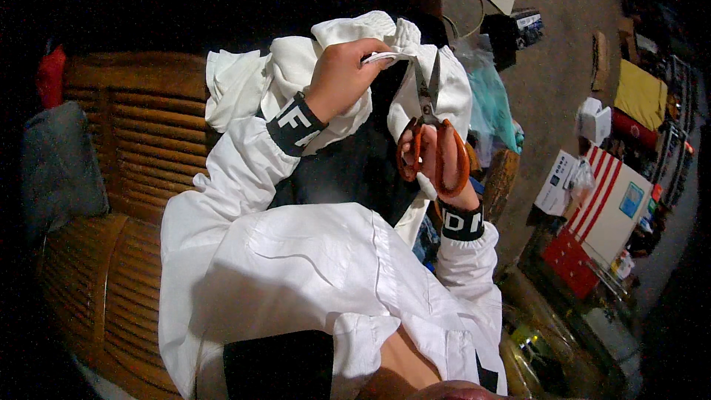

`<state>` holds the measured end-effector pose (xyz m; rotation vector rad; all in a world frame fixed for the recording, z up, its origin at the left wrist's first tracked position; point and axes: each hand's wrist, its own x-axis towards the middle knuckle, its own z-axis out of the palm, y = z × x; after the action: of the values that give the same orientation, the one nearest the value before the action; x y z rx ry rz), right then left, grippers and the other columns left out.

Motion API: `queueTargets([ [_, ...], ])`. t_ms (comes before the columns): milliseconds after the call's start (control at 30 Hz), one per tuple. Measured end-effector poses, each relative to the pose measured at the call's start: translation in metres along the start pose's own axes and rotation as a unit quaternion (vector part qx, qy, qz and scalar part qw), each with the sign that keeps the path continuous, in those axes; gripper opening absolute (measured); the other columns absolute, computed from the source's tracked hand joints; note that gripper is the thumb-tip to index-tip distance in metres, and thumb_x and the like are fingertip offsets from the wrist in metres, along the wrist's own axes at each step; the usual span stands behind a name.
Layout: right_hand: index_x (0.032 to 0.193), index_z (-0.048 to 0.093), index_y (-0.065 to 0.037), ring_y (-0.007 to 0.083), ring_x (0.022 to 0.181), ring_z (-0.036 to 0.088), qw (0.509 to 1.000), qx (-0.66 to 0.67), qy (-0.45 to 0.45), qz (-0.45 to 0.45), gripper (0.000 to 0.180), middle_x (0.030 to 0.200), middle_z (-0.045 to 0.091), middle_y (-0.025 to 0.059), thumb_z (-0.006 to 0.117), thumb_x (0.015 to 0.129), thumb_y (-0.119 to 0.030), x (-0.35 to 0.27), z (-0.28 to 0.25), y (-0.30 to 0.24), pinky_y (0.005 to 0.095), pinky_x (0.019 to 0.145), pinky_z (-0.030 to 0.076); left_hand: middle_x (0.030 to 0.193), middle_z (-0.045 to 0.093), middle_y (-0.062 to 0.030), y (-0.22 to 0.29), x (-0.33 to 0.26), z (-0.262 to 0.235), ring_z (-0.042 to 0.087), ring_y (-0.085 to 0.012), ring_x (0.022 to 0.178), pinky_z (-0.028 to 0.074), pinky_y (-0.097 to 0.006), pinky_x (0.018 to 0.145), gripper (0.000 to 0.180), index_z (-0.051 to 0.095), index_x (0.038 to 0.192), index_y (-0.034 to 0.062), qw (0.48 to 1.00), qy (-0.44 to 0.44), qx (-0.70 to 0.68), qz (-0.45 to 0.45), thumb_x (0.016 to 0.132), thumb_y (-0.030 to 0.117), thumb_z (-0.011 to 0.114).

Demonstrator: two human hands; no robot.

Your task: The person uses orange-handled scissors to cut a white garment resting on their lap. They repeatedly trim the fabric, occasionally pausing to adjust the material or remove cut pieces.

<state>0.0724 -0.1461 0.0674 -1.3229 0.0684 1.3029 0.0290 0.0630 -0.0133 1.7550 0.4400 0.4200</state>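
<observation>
A white garment [287,67] with gathered, elastic-looking edges lies bunched over my dark-clothed lap. My left hand [342,80] is closed, pinching a folded edge of that white cloth and holding it up. In my right hand [444,152] is a pair of scissors [426,109] with orange-brown handles, my fingers through the loops. The dark blades stand apart and point away from me. One blade tip lies close to the strip of cloth stretched from my left hand; I cannot tell whether the cloth is between the blades.
I sit on a slatted wooden bench [152,133], with a grey cushion [63,163] to the left. At right are a teal plastic bag [495,100], a white box [555,181], a red-striped board [603,204], a yellow cloth [641,92] and a glass-topped table [585,333].
</observation>
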Motion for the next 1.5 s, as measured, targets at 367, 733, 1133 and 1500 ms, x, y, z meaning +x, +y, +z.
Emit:
queueTargets([
  [367, 0.098, 0.052, -0.008, 0.0144, 0.063, 0.050, 0.994, -0.106, -0.028, -0.007, 0.053, 0.080, 0.054, 0.0027, 0.029, 0.094, -0.055, 0.030, 0.001, -0.013, 0.0279, 0.058, 0.041, 0.086, 0.068, -0.0124, 0.005, -0.004, 0.000, 0.065, -0.0210, 0.073, 0.048, -0.028, 0.063, 0.019, 0.067, 0.097, 0.0038, 0.998, 0.002, 0.040, 0.054, 0.081, 0.013, 0.063],
  [733, 0.104, 0.050, -0.006, 0.0138, 0.064, 0.048, 0.996, -0.088, 0.008, 0.033, 0.054, 0.082, 0.050, 0.0032, 0.028, 0.095, -0.055, 0.009, -0.001, -0.004, 0.0264, 0.056, 0.040, 0.083, 0.068, -0.0119, 0.000, -0.005, 0.005, 0.064, -0.0194, 0.069, 0.048, -0.028, 0.061, 0.020, 0.067, 0.098, 0.0036, 0.999, 0.013, 0.019, 0.039, 0.081, 0.013, 0.064],
  [1133, 0.094, 0.052, -0.008, 0.0118, 0.064, 0.049, 0.989, -0.143, 0.002, -0.033, 0.056, 0.075, 0.051, 0.0024, 0.026, 0.094, -0.058, 0.045, 0.010, -0.035, 0.0237, 0.056, 0.039, 0.080, 0.062, -0.0110, 0.001, -0.013, 0.000, 0.061, -0.0304, 0.071, 0.049, -0.037, 0.060, 0.019, 0.061, 0.092, 0.0068, 0.972, -0.026, 0.189, 0.140, 0.076, 0.015, 0.065],
  [1500, 0.096, 0.050, -0.010, 0.0103, 0.064, 0.050, 0.982, -0.141, 0.119, -0.046, 0.048, 0.077, 0.053, 0.0007, 0.035, 0.093, -0.055, 0.046, -0.001, -0.033, 0.0259, 0.054, 0.040, 0.073, 0.062, -0.0134, 0.014, 0.014, 0.041, 0.062, -0.0326, 0.067, 0.049, -0.042, 0.055, 0.027, 0.053, 0.088, 0.0051, 0.959, -0.061, 0.263, 0.083, 0.074, 0.026, 0.064],
])
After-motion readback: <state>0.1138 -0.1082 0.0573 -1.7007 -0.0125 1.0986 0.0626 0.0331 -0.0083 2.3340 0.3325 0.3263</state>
